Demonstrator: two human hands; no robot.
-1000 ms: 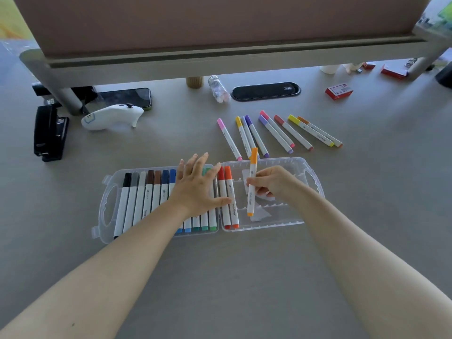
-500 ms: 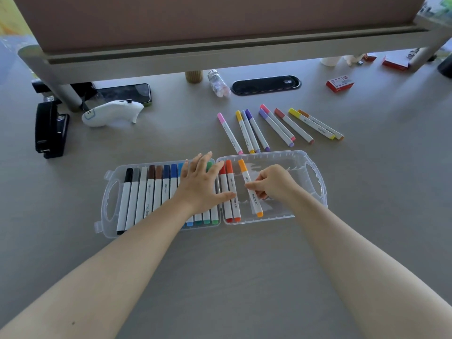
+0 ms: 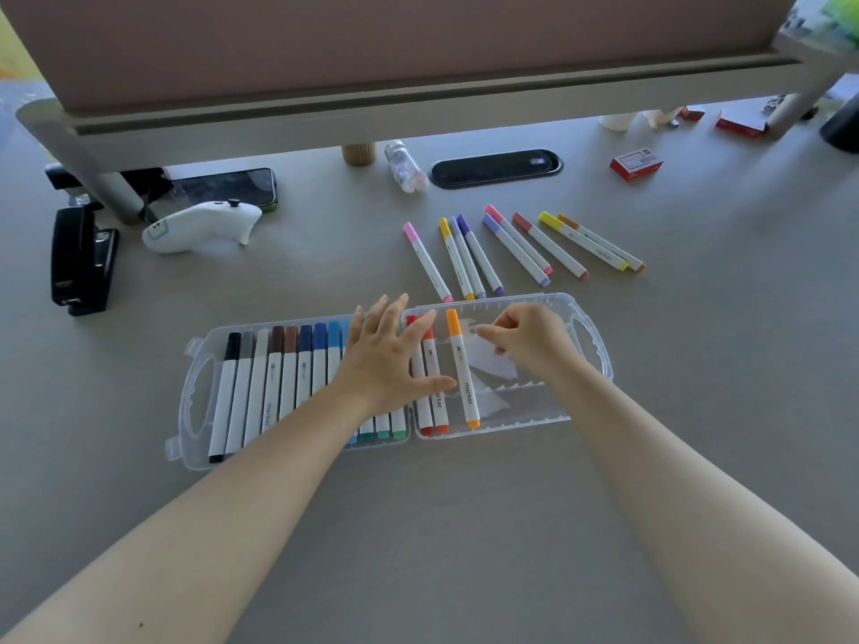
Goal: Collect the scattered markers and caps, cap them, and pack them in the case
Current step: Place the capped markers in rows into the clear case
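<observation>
Left hand (image 3: 388,360): fingers spread flat, pressing packed markers | Right hand (image 3: 530,341): fingers loosely curled, holding nothing, just right of orange-capped white marker (image 3: 462,369) lying in clear plastic hinged case (image 3: 590,360) | Beyond fingertips: eight capped markers (image 3: 520,248) on grey table (image 3: 465,527) | Risk: orange marker lies slanted; unseated, it may block neighbouring slots.

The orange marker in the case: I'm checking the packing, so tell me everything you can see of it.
The orange marker has a white barrel printed "marker", an orange cap at its far end and an orange tip end nearest the viewer. It lies flat in the clear case's right half, beside the red and orange-red markers, slightly slanted. Neither hand visibly holds it.
</observation>
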